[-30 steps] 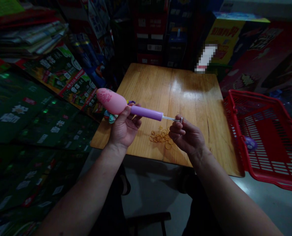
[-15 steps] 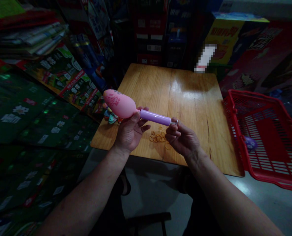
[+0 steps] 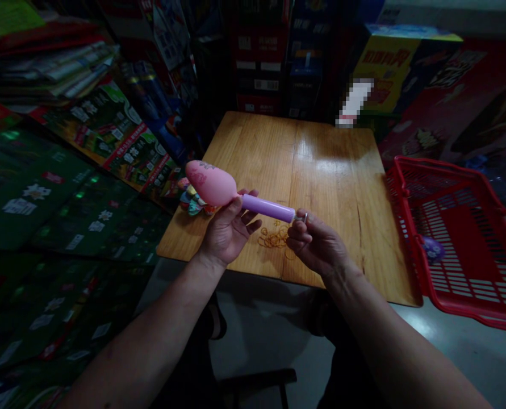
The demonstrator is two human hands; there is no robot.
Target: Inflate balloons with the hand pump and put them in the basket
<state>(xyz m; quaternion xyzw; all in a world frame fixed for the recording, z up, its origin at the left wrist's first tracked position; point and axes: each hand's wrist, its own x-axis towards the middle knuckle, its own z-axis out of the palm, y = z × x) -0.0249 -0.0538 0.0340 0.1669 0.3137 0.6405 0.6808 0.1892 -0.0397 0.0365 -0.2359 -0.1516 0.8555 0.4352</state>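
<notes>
A pink balloon (image 3: pixel 213 184), partly inflated and printed with a darker pattern, sits on the left end of a purple hand pump (image 3: pixel 268 208). At that join, the thumb and fingers of my left hand (image 3: pixel 228 228) pinch the balloon's neck against the pump. My right hand (image 3: pixel 314 237) grips the pump's pale handle (image 3: pixel 305 218) at the other end, its fingers curled. Pump and balloon are held above the wooden table (image 3: pixel 338 199). Beneath them lies a loose pile of yellowish rubber bands (image 3: pixel 273 238).
Several small colourful balloons (image 3: pixel 192 201) lie at the table's left edge. On the right stands a red plastic basket (image 3: pixel 427 284) with a purple balloon (image 3: pixel 433 250) in it. Green cartons (image 3: pixel 31 193) are stacked at left, and a yellow-blue box (image 3: pixel 384 74) stands behind.
The balloon's rounded end has shifted slightly right and down, showing more of the small balloons behind it. Both hands keep their hold, and the pump has barely moved.
</notes>
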